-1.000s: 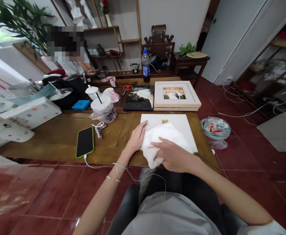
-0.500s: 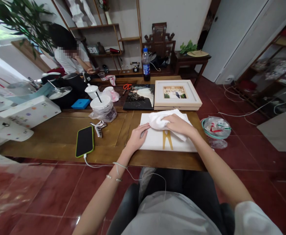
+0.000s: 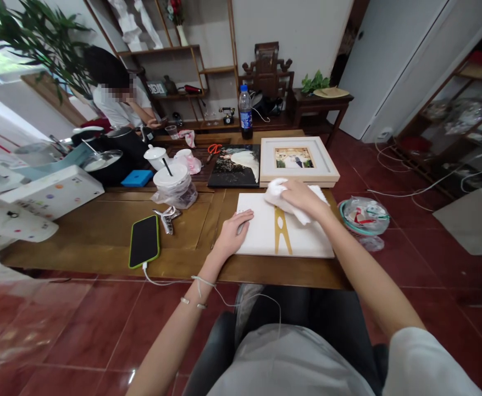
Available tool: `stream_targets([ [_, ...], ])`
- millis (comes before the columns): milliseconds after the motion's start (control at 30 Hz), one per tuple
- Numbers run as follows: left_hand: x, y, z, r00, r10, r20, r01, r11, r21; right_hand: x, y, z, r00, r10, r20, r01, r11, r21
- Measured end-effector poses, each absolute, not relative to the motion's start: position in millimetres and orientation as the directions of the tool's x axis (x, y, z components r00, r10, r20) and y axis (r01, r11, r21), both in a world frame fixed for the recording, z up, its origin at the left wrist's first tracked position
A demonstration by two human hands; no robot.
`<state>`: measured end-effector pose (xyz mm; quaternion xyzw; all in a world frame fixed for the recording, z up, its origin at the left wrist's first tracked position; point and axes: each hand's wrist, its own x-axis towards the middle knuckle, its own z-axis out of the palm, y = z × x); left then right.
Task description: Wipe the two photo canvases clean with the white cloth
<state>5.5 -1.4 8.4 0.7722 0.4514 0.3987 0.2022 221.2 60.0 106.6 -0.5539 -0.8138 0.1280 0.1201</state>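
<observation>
A white flat board (image 3: pixel 265 234) with a gold stand on its back lies on the wooden table (image 3: pixel 100 231) in front of me. My left hand (image 3: pixel 231 234) lies flat on the board's left edge, fingers stretched out. My right hand (image 3: pixel 300 197) is closed on a bunched white cloth (image 3: pixel 277 197), pressing it on the board's far edge.
Behind the board lie a white framed photo (image 3: pixel 298 160) and a dark photo print (image 3: pixel 234 165). A phone in a green case (image 3: pixel 144 241) charges at the left, beside a metal clip (image 3: pixel 165 215) and a lidded cup in a bag (image 3: pixel 172 184). A person sits far left. A bin (image 3: pixel 362 215) stands right.
My right hand has swept the cloth from the board's near edge to its far edge, uncovering the gold stand. My left hand has stayed on the left edge.
</observation>
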Motion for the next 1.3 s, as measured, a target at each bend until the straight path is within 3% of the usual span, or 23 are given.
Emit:
stream_targets([
  [200,5.7,-1.2,6.2,0.274,0.856,0.438,0.514,-0.516,0.685,295.5,42.5,92.9,-0.211,0.973,0.095,0.942,0.228,-0.245],
  [433,5.8,-1.3,6.1,0.272,0.848,0.456,0.515,-0.528,0.675,287.8,-20.3,81.6,-0.349,0.932,0.102,0.916,0.362,-0.171],
  [667,5.9,-1.7,7.2,0.28,0.851,0.445,0.527,-0.524,0.669,283.5,-99.2,93.4,-0.459,0.884,-0.087,0.863,0.421,-0.277],
  [867,5.9,-1.3,7.4,0.283,0.85,0.445,0.519,-0.526,0.674,291.5,-47.3,81.5,-0.421,0.906,0.032,0.849,0.407,-0.337],
  [1067,5.2,-2.2,7.4,0.282,0.853,0.44,0.511,-0.522,0.683,269.9,3.8,57.3,-0.425,0.891,0.157,0.858,0.452,-0.242],
  [1167,5.0,-2.2,7.0,0.288,0.85,0.44,0.508,-0.526,0.682,262.5,-7.7,55.6,-0.504,0.849,0.159,0.826,0.528,-0.196],
  [1300,5.4,-2.0,7.1,0.288,0.85,0.44,0.513,-0.526,0.678,263.4,-55.5,70.8,-0.562,0.824,0.066,0.79,0.559,-0.251],
])
